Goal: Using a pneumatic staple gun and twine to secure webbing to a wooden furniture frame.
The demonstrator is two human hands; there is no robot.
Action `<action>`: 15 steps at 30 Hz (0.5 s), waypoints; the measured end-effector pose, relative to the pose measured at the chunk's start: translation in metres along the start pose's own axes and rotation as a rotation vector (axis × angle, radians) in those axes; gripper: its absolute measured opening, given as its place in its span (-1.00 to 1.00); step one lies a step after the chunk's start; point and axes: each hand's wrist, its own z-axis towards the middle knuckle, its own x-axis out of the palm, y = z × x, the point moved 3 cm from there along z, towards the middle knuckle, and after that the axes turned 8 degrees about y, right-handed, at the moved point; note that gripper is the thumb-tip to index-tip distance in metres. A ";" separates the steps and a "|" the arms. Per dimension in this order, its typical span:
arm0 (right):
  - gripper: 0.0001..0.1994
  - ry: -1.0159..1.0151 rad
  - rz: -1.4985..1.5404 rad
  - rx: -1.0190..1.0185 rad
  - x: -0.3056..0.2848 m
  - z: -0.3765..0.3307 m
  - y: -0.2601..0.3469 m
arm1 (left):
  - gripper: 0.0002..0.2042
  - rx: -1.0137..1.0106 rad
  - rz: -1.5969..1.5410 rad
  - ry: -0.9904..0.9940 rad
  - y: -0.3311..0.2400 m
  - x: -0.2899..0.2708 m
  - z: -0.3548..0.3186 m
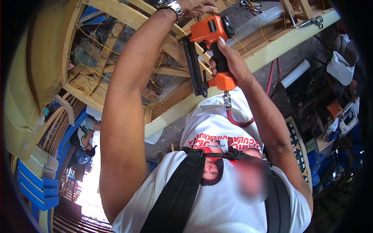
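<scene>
Right hand (229,64), at twelve o'clock, is clamped on your orange pneumatic stapler (208,46), nose against the wooden frame (256,58); left hand (196,6), closed, steadies a rail above. Red hose (237,122) trails toward six.

Staple gun (208,54) in right hand (230,62), left hand (196,6) on wooden frame (128,17).

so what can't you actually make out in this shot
Head view only:
- Left hand: cut off by the top edge, so what it grips is unclear.
- Staple gun nose: pressed against the wooden frame, contact point hidden by the tool body.
- Red air hose: runs behind the right forearm.
- Workbench clutter at right: dark, too small.
</scene>
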 end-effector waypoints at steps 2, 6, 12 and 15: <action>-0.40 -0.061 0.006 -0.034 0.000 0.005 -0.004 | -0.81 0.125 0.242 -0.091 -0.003 -0.001 -0.010; -0.40 -0.082 0.084 -0.027 0.008 0.006 -0.002 | -0.79 -0.037 0.073 -0.074 -0.021 -0.003 -0.024; -0.45 -0.073 0.001 0.012 0.018 0.022 0.007 | -0.77 -0.056 -0.077 0.032 -0.007 -0.018 -0.015; -0.44 -0.077 0.028 -0.001 0.013 0.030 0.002 | -0.77 0.013 0.036 -0.012 -0.001 -0.020 -0.014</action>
